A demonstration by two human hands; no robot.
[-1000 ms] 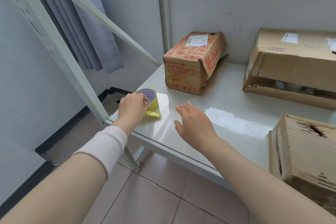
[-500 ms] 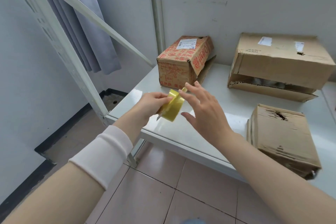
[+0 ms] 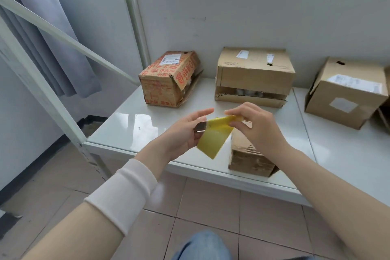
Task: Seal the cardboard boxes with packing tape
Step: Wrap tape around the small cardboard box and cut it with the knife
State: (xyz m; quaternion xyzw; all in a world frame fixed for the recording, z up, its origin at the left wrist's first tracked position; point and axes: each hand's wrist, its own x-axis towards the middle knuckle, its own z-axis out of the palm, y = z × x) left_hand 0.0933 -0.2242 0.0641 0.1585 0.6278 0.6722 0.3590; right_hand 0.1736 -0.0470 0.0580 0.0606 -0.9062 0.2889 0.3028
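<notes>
My left hand (image 3: pixel 185 133) holds a roll of yellow packing tape (image 3: pixel 213 139) above the front of the white shelf (image 3: pixel 135 124). My right hand (image 3: pixel 257 126) pinches the tape's upper edge between thumb and fingers. Several cardboard boxes sit on the shelf: a red-printed box (image 3: pixel 166 82) at the back left with a loose side flap, a wide brown box (image 3: pixel 255 74) gaping along its front, a box with a white label (image 3: pixel 348 95) at the right, and a worn small box (image 3: pixel 249 154) just under my right hand, partly hidden by it.
A slanted white metal brace (image 3: pixel 69 42) and an upright post (image 3: pixel 135 17) frame the shelf's left side. A grey curtain (image 3: pixel 42 27) hangs at the left. Tiled floor (image 3: pixel 200 207) lies below the shelf's front edge. A grey wall and window sill rise behind the boxes.
The tape roll came off the shelf's left corner and now sits between both hands. My right hand moved in and took the tape's edge. The view lifted and swung right, revealing more boxes.
</notes>
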